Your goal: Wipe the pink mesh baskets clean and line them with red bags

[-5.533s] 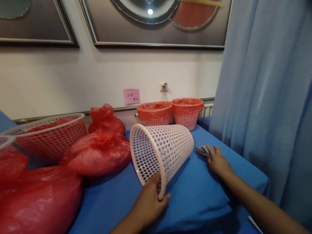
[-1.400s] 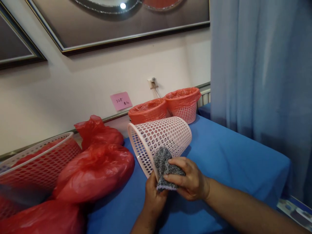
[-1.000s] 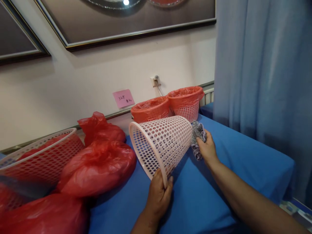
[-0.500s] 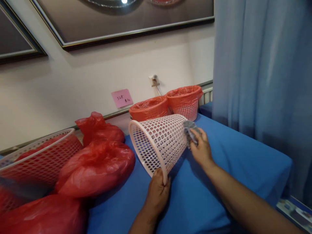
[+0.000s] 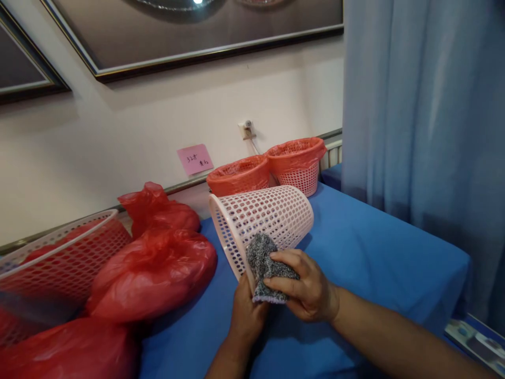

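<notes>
Sensibly, the left hand (image 5: 248, 311), fingers gripping the rim (image 5: 235, 234), steadied the pale-pink perforated plastic basket (image 5: 273, 211) on its side mid-frame, since the right hand (image 5: 306, 283), fingers holding a speckled-grey cloth (image 5: 263, 257) against it, probably needed even pressure.

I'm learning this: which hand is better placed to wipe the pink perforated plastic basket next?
Probably the right hand: it holds speckled grey cloth against the basket; the left hand grips the rim.

Gray cloth (image 5: 263, 263) against tipped pink basket (image 5: 272, 215)
</notes>
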Action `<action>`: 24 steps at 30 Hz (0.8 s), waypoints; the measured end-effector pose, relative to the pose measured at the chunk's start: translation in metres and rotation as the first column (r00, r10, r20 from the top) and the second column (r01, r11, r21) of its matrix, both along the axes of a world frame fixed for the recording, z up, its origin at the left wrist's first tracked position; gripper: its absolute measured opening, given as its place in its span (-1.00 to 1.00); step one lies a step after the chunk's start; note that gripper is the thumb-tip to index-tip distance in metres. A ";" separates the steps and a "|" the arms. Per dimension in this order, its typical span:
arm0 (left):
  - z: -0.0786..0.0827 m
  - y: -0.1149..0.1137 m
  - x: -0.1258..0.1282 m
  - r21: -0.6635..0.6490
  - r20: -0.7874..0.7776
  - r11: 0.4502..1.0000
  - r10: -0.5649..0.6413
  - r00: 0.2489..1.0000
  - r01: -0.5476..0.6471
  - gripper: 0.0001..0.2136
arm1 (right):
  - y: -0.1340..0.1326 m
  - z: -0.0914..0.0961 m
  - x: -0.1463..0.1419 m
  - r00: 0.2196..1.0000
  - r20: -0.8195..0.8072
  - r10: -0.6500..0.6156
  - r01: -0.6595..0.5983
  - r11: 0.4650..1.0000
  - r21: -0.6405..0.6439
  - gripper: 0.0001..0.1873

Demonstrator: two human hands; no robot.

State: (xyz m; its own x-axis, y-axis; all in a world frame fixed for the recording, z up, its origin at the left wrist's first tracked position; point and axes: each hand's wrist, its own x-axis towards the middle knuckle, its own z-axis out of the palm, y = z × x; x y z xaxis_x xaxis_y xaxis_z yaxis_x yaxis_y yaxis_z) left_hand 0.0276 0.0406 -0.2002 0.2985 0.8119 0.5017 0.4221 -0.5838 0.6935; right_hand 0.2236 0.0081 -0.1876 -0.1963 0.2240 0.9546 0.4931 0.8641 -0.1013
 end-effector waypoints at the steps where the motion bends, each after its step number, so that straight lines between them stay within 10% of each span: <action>1: 0.001 -0.001 -0.002 -0.005 0.035 1.000 0.024 0.999 -0.024 -0.59 | 0.005 -0.002 0.003 1.000 -0.008 -0.030 0.030 0.999 -0.041 -0.39; 4: 0.005 -0.006 -0.005 -0.004 0.090 0.996 0.088 0.992 -0.088 -0.66 | 0.031 -0.014 0.020 0.943 -0.201 -0.266 0.218 0.948 -0.232 -0.35; 9: 0.007 -0.012 -0.001 0.089 -0.106 0.996 -0.017 0.994 0.026 -0.69 | 0.081 -0.032 0.060 0.583 -0.477 -0.658 0.275 0.712 -0.646 -0.37; 12: 0.003 -0.011 0.003 0.120 -0.207 0.992 -0.007 0.978 0.032 -0.66 | 0.073 -0.027 0.054 0.648 -0.469 -0.600 0.279 0.760 -0.587 -0.34; 18: -0.011 -0.001 0.001 0.052 -0.265 0.995 -0.069 0.962 0.086 -0.65 | 0.010 -0.008 -0.004 0.982 -0.146 -0.124 0.124 0.992 -0.011 -0.23; 21: -0.011 -0.001 0.000 0.028 -0.263 0.998 -0.041 0.964 0.050 -0.63 | 0.026 -0.013 0.008 0.949 -0.204 -0.242 0.208 0.963 -0.174 -0.28; 24: -0.008 -0.002 0.002 0.041 -0.302 0.999 0.004 0.953 0.009 -0.62 | 0.068 -0.026 0.048 0.767 -0.361 -0.530 0.271 0.778 -0.566 -0.36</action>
